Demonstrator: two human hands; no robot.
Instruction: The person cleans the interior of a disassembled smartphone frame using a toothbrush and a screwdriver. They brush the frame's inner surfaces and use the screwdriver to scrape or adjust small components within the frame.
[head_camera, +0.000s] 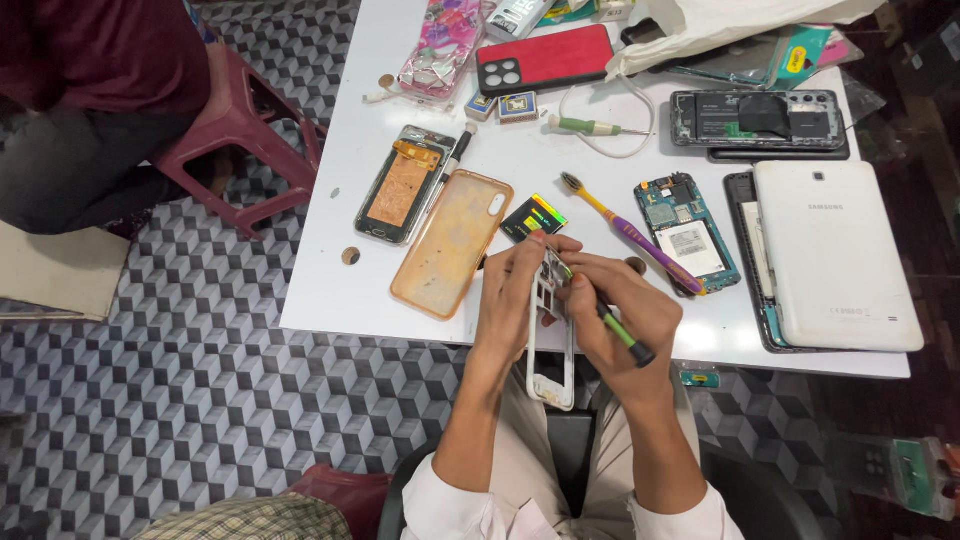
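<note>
We have the white desk (330, 290) spread with opened phones and parts, and the biggest hazard sits at its right side: the white tablet back (838, 255) lies over a dark frame near the desk's front edge, so an elbow swinging out could well push it off. Behind it the opened black phone (760, 120) lies with its insides bare, and a knock from anything lifted across it might harm what is exposed.

Nearer to us, the circuit board (686, 228) rests face up with the purple toothbrush (630, 232) lying across its corner; a tug on the brush would likely drag the board. The orange phone case (452, 243) and the stripped phone (403, 185) beside it lie flat and look safe enough.

Our own work is off the desk, over our lap. Our left hand (508, 300) has its fingers wrapped around the white phone frame (550, 335), holding it upright just in front of the desk edge. Our right hand (625, 320) has its fingers closed on the green screwdriver (612, 325), its tip at the top of the frame. We judge that a slip of the tip could gouge the thin plastic or jab the left thumb, and any loosened screw would probably fall to the patterned floor (200, 350) and be lost among its cubes.
</note>
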